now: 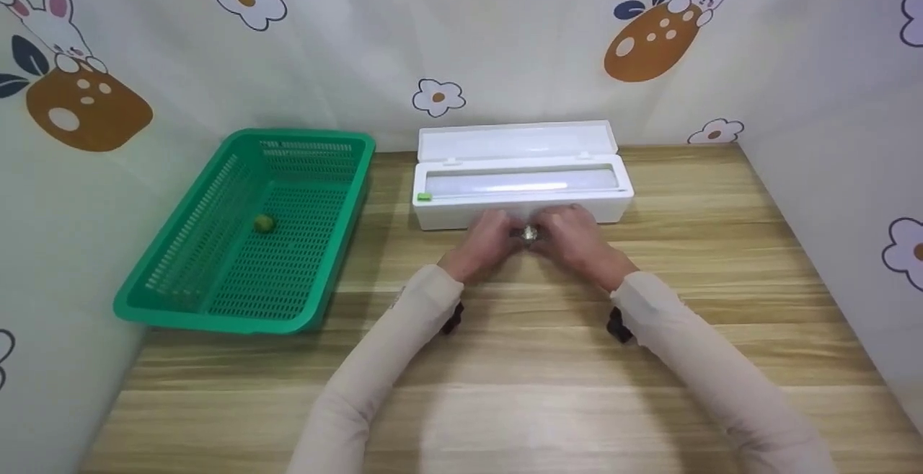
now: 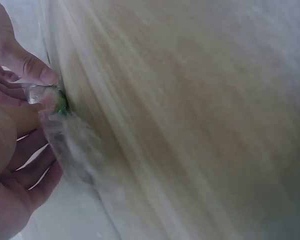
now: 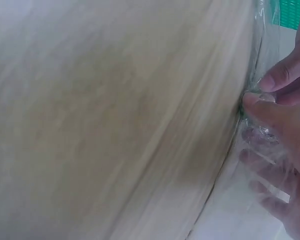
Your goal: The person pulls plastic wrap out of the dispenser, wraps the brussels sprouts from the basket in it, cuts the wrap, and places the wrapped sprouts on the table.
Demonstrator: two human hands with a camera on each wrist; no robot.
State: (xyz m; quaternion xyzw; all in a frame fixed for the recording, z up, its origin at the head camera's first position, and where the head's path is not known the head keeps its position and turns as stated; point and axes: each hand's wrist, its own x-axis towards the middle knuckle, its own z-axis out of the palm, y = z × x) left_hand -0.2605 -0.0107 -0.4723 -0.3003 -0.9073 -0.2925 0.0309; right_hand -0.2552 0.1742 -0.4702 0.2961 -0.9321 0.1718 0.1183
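Note:
Both hands meet in front of a white cling film box (image 1: 523, 216). Between them is a small green item (image 2: 61, 103) wrapped in clear cling film (image 2: 75, 145); the fingers and film hide most of it. My left hand (image 1: 490, 243) pinches the wrapped item with thumb and fingers, and its other fingers spread under the film. From the other side my right hand (image 1: 575, 239) pinches the same bundle, thumb on top. Loose film (image 3: 262, 30) trails along both sides of it in the wrist views.
The box's lid (image 1: 515, 141) stands raised at the back, over a film roll (image 1: 523, 181) and a green slide cutter (image 1: 424, 197). Left of it, a green basket (image 1: 317, 301) holds one small round green thing (image 1: 265, 224). A patterned cloth (image 1: 346, 48) hangs behind the wooden table (image 1: 533, 387).

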